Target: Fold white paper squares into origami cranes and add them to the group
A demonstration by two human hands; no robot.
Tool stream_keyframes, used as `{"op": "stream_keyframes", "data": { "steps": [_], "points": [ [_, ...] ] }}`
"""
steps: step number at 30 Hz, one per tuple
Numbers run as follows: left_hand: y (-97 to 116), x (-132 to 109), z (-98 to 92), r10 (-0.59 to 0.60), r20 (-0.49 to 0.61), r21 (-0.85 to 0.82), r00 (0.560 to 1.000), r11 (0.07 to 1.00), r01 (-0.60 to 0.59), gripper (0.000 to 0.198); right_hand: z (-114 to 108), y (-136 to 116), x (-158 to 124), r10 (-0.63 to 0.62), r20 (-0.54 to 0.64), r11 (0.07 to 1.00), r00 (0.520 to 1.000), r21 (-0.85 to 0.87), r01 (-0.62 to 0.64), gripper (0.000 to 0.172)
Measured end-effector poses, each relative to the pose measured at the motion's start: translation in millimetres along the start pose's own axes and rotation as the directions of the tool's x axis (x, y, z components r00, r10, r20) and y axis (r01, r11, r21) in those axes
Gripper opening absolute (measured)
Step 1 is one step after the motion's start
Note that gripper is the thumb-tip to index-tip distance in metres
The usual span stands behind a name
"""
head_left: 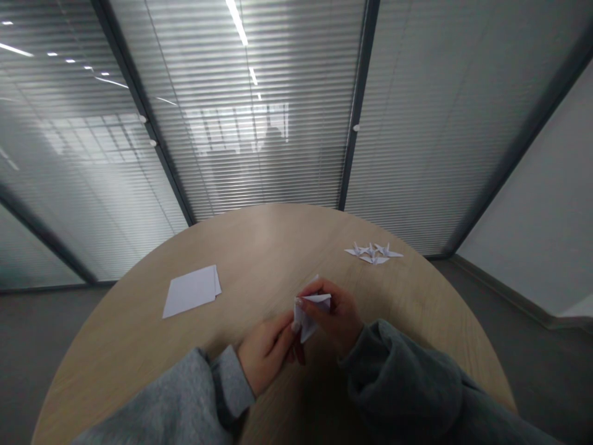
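Observation:
Between my two hands, above the near middle of the table, is a small piece of folded white paper [307, 326]. My left hand [269, 349] pinches its lower left edge between thumb and fingers. From the right, my right hand [334, 311] grips the upper part, with the thumb across the front and the index finger along the top. A loose flap stands out near the right fingers. Part of the folded paper is hidden behind the fingers.
White paper sheets [191, 292] lie stacked on the left of the round wooden table [273, 247]. Several folded paper cranes [373, 253] sit grouped at the right rear. Beyond the table's far edge stands a glass partition with blinds [278, 167].

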State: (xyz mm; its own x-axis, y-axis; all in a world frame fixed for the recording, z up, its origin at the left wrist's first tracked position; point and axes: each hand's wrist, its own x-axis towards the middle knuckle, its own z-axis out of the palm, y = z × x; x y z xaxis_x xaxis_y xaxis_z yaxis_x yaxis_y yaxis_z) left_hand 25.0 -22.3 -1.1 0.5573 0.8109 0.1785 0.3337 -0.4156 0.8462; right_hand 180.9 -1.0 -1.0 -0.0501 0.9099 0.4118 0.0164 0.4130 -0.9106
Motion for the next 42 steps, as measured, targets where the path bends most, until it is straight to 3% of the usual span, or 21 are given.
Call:
{"op": "stream_keyframes", "data": {
  "steps": [8,16,31,42],
  "points": [
    [0.7,1.0,1.8,0.008,0.019,-0.155,1.000,0.988,-0.005,0.050,-2.4,-0.2,1.9,-0.030,-0.029,0.998,0.999,-0.050,0.029,0.021],
    [-2.9,-0.9,0.5,0.023,0.035,-0.032,0.999,0.999,-0.022,0.048,-2.1,0.3,2.2,-0.073,-0.072,0.996,0.995,-0.057,0.069,0.016],
    [1.5,0.8,-1.5,-0.006,0.044,-0.184,0.999,0.983,0.014,0.048,-0.8,-3.5,-0.5,-0.096,-0.057,0.994,0.994,-0.055,0.093,0.014],
    [1.3,2.3,-0.6,-0.021,0.009,-0.132,1.000,0.991,0.022,0.054,1.9,-4.8,-2.9,-0.080,-0.002,0.996,0.997,-0.029,0.080,0.018]
  ]
}}
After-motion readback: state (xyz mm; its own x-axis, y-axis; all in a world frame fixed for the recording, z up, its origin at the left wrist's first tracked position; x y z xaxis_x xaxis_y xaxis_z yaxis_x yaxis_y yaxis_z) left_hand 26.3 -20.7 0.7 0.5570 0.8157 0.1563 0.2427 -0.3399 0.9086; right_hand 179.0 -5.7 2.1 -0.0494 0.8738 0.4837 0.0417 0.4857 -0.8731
